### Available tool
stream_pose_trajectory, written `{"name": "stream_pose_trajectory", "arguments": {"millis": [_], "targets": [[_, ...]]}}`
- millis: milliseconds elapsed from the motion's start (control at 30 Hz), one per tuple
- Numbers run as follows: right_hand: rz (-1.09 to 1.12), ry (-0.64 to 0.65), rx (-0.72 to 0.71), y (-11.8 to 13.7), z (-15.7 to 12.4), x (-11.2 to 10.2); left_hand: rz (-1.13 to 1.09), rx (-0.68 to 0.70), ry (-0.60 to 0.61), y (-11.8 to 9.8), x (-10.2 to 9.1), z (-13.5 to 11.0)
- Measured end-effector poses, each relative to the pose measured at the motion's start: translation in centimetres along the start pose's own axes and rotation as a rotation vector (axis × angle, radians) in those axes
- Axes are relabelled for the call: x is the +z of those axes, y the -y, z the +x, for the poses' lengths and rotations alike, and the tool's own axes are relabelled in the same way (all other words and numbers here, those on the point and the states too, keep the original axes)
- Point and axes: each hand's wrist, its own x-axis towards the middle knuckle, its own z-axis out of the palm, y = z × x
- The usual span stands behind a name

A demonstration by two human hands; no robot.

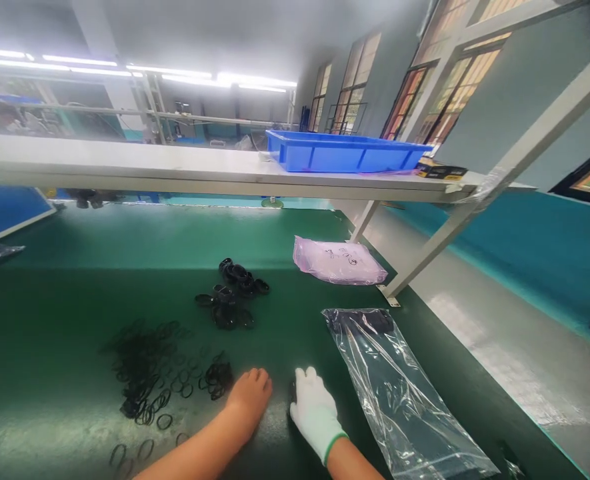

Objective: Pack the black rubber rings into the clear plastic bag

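My left hand (250, 396) is bare and rests low over the green table, its fingers curled and closed; whatever they hold is hidden. Just left of it lies a small heap of thin black rings (218, 377). My right hand (313, 405), in a white glove with a green cuff edge, is closed, fingers bent downward. A bit of something dark shows at the glove's left edge, too little of it to name. Many more thin black rings (145, 393) are scattered to the left. Thicker black rings (226, 313) form a pile farther back.
A long clear plastic bag (399, 393) with dark contents at its far end lies right of my gloved hand. Behind it is a pink plastic package (339, 260). A white shelf (175, 167) crosses above the green table (75, 293), carrying a blue bin (345, 153). A slanted post (439, 230) stands right.
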Motion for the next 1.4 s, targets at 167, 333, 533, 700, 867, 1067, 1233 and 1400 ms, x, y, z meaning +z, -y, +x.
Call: {"name": "stream_pose_trajectory", "arguments": {"millis": [167, 333, 533, 700, 867, 1067, 1233, 1400], "targets": [[0.348, 0.171, 0.023, -0.6, 0.4, 0.0, -0.249, -0.077, -0.062, 0.8, 0.2, -1.2], [0.452, 0.179, -0.032, -0.8, 0.4, 0.8, -0.568, -0.131, -0.113, 0.4, 1.3, -1.3], [0.397, 0.274, -0.01, -1.2, 1.3, 1.0, -0.786, -0.171, -0.139, 0.2, 2.1, -0.6], [0.331, 0.359, 0.006, -0.6, 1.5, 0.9, -0.841, -0.133, -0.15, 0.1, 2.4, -0.1], [0.21, 0.264, -0.016, 0.6, 0.8, 0.9, -0.748, -0.133, -0.142, 0.2, 2.0, -0.1], [0.112, 0.272, 0.076, 1.0, 1.0, 1.1, -0.453, -0.221, -0.348, 4.8, -2.4, 3.3], [0.079, 0.265, 0.097, 0.8, 1.2, 1.4, -0.295, -0.253, -0.371, 8.0, -6.4, 7.7], [0.101, 0.257, 0.061, 0.7, 1.3, 1.6, -0.39, -0.28, -0.276, 6.9, -6.2, 5.1]]}}
